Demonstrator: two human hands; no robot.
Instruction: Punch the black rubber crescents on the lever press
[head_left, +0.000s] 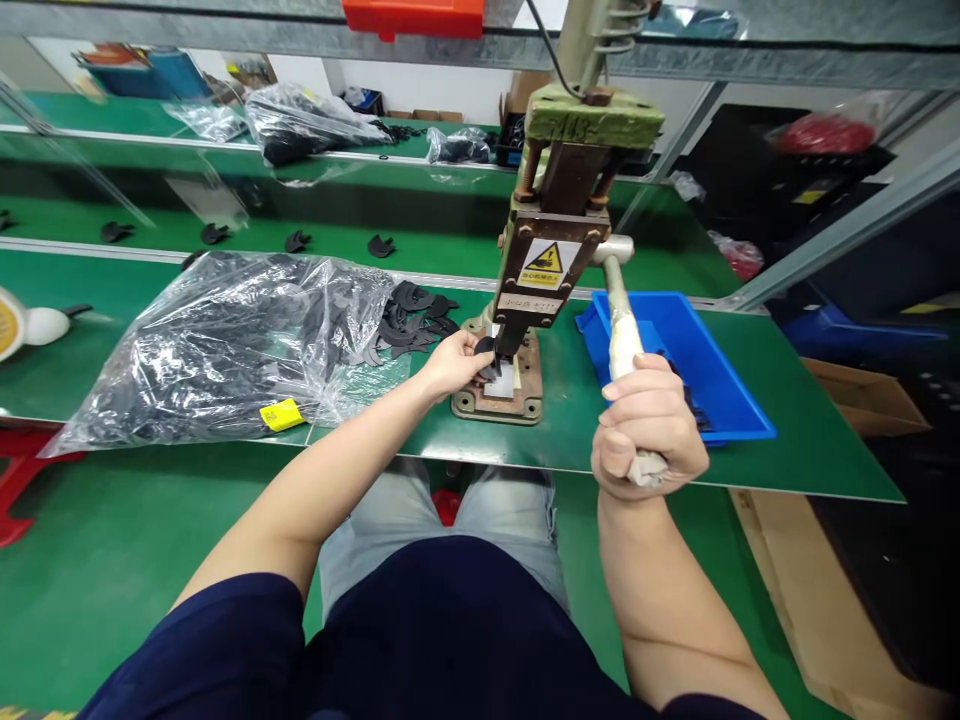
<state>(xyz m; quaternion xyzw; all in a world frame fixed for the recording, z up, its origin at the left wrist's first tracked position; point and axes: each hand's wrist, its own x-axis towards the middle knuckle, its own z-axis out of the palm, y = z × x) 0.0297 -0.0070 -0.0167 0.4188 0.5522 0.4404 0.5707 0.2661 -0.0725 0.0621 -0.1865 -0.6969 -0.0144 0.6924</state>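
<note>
A hand press with a yellow warning label stands on the green bench, its base bolted near the front edge. My left hand pinches a small flat black part and holds it on the base under the ram. My right hand is closed around the wrapped end of the press lever, which slopes down toward me. Loose black parts lie piled just left of the press.
A big clear plastic bag full of black parts lies to the left. A blue bin sits right of the press. A conveyor belt behind carries single black parts. More bags stand on the far bench. A cardboard box sits lower right.
</note>
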